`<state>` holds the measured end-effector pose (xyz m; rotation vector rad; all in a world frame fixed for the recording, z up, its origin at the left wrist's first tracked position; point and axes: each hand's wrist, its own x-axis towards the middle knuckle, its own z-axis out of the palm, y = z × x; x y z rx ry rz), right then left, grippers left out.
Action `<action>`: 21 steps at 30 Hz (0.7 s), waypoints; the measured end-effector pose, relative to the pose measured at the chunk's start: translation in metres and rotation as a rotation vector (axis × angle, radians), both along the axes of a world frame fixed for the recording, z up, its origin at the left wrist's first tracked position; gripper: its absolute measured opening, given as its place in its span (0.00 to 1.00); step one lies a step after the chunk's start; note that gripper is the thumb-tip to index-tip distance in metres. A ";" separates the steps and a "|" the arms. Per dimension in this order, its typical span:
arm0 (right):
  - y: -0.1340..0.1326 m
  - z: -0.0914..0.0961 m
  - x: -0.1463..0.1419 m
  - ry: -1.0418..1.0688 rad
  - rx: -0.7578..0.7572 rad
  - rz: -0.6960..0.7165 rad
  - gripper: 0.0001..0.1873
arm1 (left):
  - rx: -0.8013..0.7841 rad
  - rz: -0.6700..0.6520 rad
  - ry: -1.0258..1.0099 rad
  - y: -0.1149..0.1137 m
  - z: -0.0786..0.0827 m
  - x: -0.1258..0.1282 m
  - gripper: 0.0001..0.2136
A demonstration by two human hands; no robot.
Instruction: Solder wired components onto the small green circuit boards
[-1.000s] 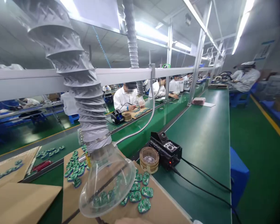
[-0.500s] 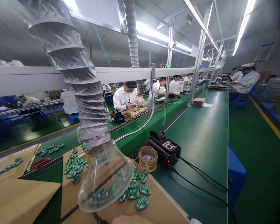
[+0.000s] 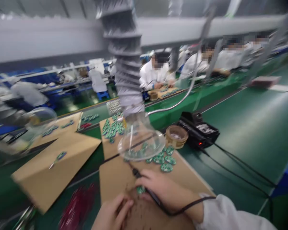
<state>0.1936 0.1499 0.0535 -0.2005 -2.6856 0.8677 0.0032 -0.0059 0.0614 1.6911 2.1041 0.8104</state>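
My right hand is wrapped around a soldering iron, whose dark cable runs back over the wrist. A small green circuit board shows just under those fingers. My left hand rests low over the brown cardboard, its fingers curled together; what they hold, if anything, is blurred. Several more green circuit boards lie beyond my right hand, some seen through the clear fume hood. A bigger group of boards lies behind the hood on the left.
A grey duct carries the hood. To its right stand a round wooden pot and a black soldering station with a red light. Red wires lie left of my hands, near a cardboard sheet. Co-workers sit across the line.
The view has swung down and left, so the hood and boards appear farther right and higher. Both my hands and the soldering iron's handle have come into view.
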 end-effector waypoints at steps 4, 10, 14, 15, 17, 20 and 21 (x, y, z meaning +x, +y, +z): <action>0.001 0.006 0.004 0.106 -0.082 -0.029 0.09 | -0.154 -0.084 -0.083 -0.001 -0.002 0.006 0.11; 0.006 -0.012 0.028 0.245 -0.077 -0.150 0.13 | -0.124 -0.171 -0.136 0.001 -0.006 0.000 0.07; 0.001 -0.021 0.039 0.280 -0.194 -0.289 0.23 | -0.117 -0.118 -0.226 -0.002 -0.007 0.002 0.05; 0.000 -0.021 0.038 0.304 -0.227 -0.308 0.24 | -0.116 -0.102 -0.245 -0.002 -0.008 0.003 0.05; -0.002 -0.021 0.035 0.357 -0.270 -0.325 0.21 | -0.108 -0.082 -0.240 -0.001 -0.008 0.004 0.04; -0.005 -0.015 0.033 0.402 -0.338 -0.362 0.17 | -0.078 -0.076 -0.156 -0.001 -0.010 0.007 0.05; -0.005 -0.012 0.033 0.400 -0.371 -0.372 0.16 | -0.070 -0.078 -0.124 -0.001 -0.010 0.007 0.05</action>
